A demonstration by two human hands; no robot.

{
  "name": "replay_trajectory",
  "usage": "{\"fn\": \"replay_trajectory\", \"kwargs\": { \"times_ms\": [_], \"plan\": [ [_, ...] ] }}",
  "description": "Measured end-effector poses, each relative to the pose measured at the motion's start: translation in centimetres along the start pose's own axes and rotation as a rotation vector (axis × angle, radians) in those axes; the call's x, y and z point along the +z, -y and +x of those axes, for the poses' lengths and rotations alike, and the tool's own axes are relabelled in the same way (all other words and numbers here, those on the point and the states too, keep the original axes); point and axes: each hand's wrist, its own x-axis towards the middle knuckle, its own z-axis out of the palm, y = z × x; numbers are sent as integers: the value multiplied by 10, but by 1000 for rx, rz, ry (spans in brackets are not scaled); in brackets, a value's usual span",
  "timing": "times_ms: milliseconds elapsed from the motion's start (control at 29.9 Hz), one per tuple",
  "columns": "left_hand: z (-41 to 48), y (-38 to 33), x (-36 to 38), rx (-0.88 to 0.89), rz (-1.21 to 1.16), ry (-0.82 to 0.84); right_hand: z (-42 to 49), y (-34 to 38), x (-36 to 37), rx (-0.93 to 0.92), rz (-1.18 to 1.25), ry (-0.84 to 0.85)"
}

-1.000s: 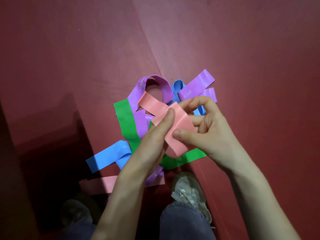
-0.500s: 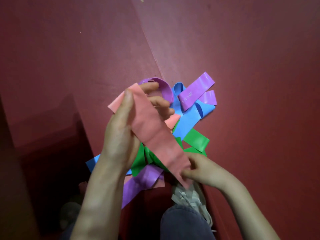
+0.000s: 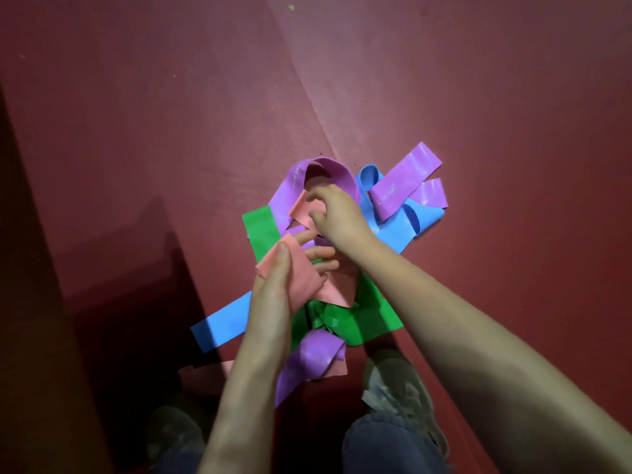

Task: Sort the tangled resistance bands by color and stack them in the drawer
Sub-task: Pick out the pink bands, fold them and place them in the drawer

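- The pile of bands [image 3: 342, 323] lies tangled on the red surface [image 3: 171, 131], directly in front of the person. A shoe [image 3: 400, 381] shows just below the pile in the head view.
- The left hand [image 3: 273, 295] is above the near-left part of the pile and holds a pink band [image 3: 302, 273].
- Grip, left: the thumb presses down on the band's upper face and the fingers lie under it, so the band is pinched flat between them. The fingertips stick out past the band's far edge.
- Band relative to grip: the pink band crosses the fingers at a slant. One corner stands beyond the thumb tip, and the other end hangs down and right over the green band [image 3: 369, 319].
- The right hand [image 3: 338, 217] reaches over the middle of the pile, knuckles up.
- Grip, right: the fingers and thumb are curled at the end of a second pink strip [image 3: 300, 208], which lies just under the purple loop [image 3: 328, 167]. The fingers are blurred, so it cannot be told whether they clamp the strip.
- The two hands are close together but apart.
- One blue band [image 3: 222, 326] juts out to the left of the left wrist. The other bands stay in the tangle.
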Motion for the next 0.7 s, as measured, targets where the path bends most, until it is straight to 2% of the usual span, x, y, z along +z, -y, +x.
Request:
{"fn": "replay_trajectory", "kwargs": {
  "times_ms": [100, 234, 368, 468, 702],
  "plan": [
    [-14, 4, 2, 182, -55, 145, 12, -2, 13, 112, 50, 48],
    [-28, 6, 14, 296, -120, 174, 5, -8, 24, 130, -72, 73],
    [-33, 6, 16, 275, -131, 159, 10, -7, 27, 227, -102, 46],
    [-33, 8, 16, 269, -127, 143, 8, -10, 26, 233, -108, 13],
    [-33, 12, 17, 282, -140, 116, 8, -16, 23, 386, 63, 15]
  ]
}}
